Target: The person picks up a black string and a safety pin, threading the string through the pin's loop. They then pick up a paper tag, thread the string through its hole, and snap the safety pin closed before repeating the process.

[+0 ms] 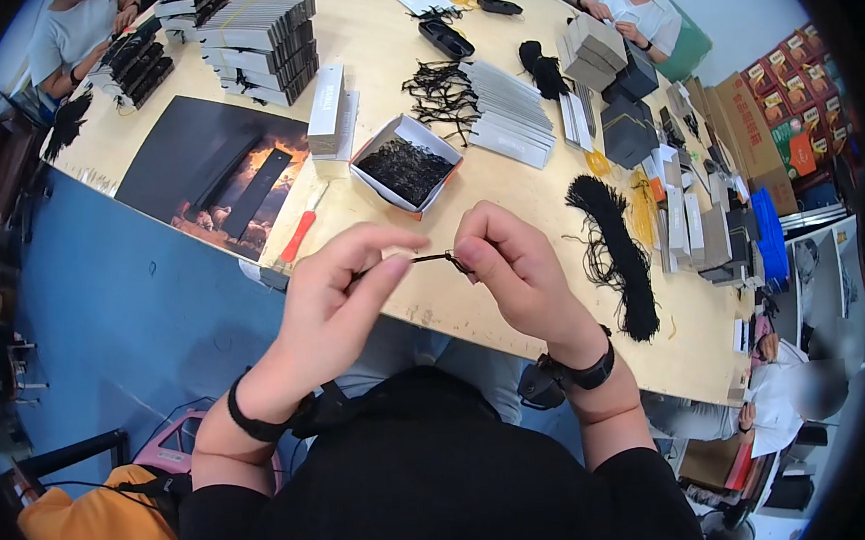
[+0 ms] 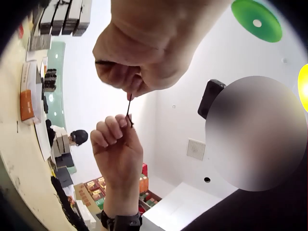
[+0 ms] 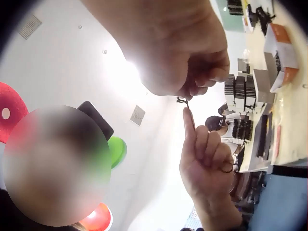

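Pale tabletop (image 1: pixel 356 30) | left fingers (image 1: pixel 380 238) curled round black cord (image 1: pixel 432 258) | right fingers (image 1: pixel 498 225) pinching it (partly hidden inside)

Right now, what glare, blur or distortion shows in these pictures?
Head view: fisheye distortion bows the table, corners dark; left wrist view: a round blurred patch masks detail; right wrist view: glare washes out ceiling beside the right hand.

Cord (image 1: pixel 429 258) lies between left hand (image 1: pixel 329 295) and right hand (image 1: pixel 515 269), before the box (image 1: pixel 423 133) on the table (image 1: pixel 547 212).
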Action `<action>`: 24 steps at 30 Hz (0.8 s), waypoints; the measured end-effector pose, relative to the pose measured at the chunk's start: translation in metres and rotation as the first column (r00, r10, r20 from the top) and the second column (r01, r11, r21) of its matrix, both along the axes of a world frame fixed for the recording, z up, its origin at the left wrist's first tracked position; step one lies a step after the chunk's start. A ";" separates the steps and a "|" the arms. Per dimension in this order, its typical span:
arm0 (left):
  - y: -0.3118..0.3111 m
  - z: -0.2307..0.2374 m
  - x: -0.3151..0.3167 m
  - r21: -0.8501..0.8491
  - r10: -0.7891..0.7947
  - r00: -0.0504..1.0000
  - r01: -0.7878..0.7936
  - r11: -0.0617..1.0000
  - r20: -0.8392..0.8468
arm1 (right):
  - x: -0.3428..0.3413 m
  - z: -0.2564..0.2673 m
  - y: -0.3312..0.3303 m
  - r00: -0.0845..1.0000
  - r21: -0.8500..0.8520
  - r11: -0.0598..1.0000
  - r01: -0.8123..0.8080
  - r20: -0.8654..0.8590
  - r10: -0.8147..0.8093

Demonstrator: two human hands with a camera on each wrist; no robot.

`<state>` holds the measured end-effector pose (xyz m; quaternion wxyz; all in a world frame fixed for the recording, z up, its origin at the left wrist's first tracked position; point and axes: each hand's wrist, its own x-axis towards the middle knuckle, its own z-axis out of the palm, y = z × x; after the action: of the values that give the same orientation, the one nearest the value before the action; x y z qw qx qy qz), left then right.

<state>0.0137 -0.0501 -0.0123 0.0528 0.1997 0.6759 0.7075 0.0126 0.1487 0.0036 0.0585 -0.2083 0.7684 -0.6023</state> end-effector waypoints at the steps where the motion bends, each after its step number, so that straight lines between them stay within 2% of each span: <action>1: -0.009 -0.001 0.000 0.089 -0.040 0.998 0.036 0.995 0.043 | -0.002 -0.003 -0.002 0.997 -0.035 0.999 0.012 0.083 -0.009; 2: -0.020 -0.005 0.002 0.094 -0.033 0.999 0.029 0.995 0.038 | -0.005 -0.006 -0.004 0.997 -0.030 1.000 0.004 0.078 -0.002; 3: -0.033 -0.010 0.005 0.264 -0.210 0.971 0.175 0.949 0.112 | -0.008 -0.009 -0.007 0.985 -0.107 0.993 -0.044 0.159 0.061; 4: -0.045 -0.015 0.009 0.435 -0.389 0.909 0.292 0.852 0.150 | -0.011 -0.012 -0.012 0.963 -0.185 0.979 -0.088 0.234 0.131; 5: -0.052 -0.016 0.014 0.520 -0.404 0.899 0.265 0.812 0.172 | -0.015 -0.014 -0.019 0.948 -0.202 0.973 -0.111 0.274 0.165; 6: -0.059 -0.015 0.021 0.525 -0.393 0.904 0.255 0.812 0.168 | -0.021 -0.017 -0.025 0.946 -0.195 0.973 -0.125 0.273 0.176; 8: -0.073 -0.015 0.033 0.563 -0.287 0.927 0.106 0.820 0.242 | -0.040 -0.023 -0.038 0.830 -0.172 0.918 -0.358 0.391 0.397; 10: -0.088 -0.024 0.039 0.526 -0.203 0.956 0.062 0.848 0.213 | -0.062 -0.031 -0.051 0.794 -0.132 0.896 -0.424 0.422 0.438; 12: -0.097 -0.034 0.044 0.386 0.101 0.983 -0.153 0.910 0.153 | -0.084 -0.032 -0.065 0.743 -0.019 0.826 -0.563 0.427 0.516; 13: -0.100 -0.039 0.046 0.353 0.223 0.967 -0.253 0.901 0.122 | -0.095 -0.028 -0.073 0.818 0.049 0.882 -0.469 0.400 0.413; 14: -0.106 -0.040 0.049 0.361 0.244 0.962 -0.273 0.892 0.126 | -0.110 -0.028 -0.080 0.912 0.145 0.947 -0.288 0.342 0.225; 15: -0.113 -0.042 0.052 0.346 0.278 0.947 -0.317 0.883 0.159 | -0.129 -0.029 -0.088 0.995 0.331 0.942 -0.052 0.094 0.022; 16: -0.120 -0.044 0.056 0.328 0.308 0.931 -0.358 0.874 0.194 | -0.159 -0.042 -0.088 0.986 0.375 0.917 0.138 -0.142 -0.090; 17: -0.125 -0.046 0.060 0.246 0.389 0.886 -0.447 0.860 0.250 | -0.172 -0.035 -0.096 0.919 0.539 0.751 0.381 -0.313 -0.241; 18: -0.129 -0.050 0.062 0.246 0.398 0.880 -0.459 0.853 0.260 | -0.186 -0.034 -0.101 0.879 0.622 0.628 0.468 -0.398 -0.262; 19: -0.132 -0.054 0.060 0.053 0.545 0.832 -0.552 0.832 0.102 | -0.196 -0.036 -0.106 0.865 0.691 0.525 0.497 -0.441 -0.238; 20: -0.136 -0.056 0.059 -0.128 0.641 0.764 -0.645 0.753 -0.082 | -0.203 -0.040 -0.111 0.852 0.745 0.416 0.522 -0.481 -0.207; 21: -0.135 -0.056 0.060 -0.195 0.706 0.707 -0.700 0.687 -0.051 | -0.207 -0.041 -0.116 0.858 0.751 0.419 0.511 -0.475 -0.196; 22: -0.137 -0.060 0.059 -0.199 0.713 0.700 -0.705 0.680 -0.042 | -0.211 -0.043 -0.119 0.870 0.793 0.357 0.493 -0.455 -0.189; 23: -0.138 -0.066 0.056 -0.210 0.715 0.676 -0.736 0.644 -0.176 | -0.213 -0.044 -0.122 0.881 0.831 0.293 0.472 -0.436 -0.184; 24: -0.140 -0.073 0.053 -0.216 0.702 0.643 -0.765 0.607 -0.306 | -0.214 -0.044 -0.124 0.887 0.837 0.294 0.461 -0.428 -0.173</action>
<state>0.0671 -0.1896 -0.0852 -0.2757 -0.0413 0.8064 0.5215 -0.2010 0.0248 -0.0406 -0.0562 -0.0568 0.9963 -0.0331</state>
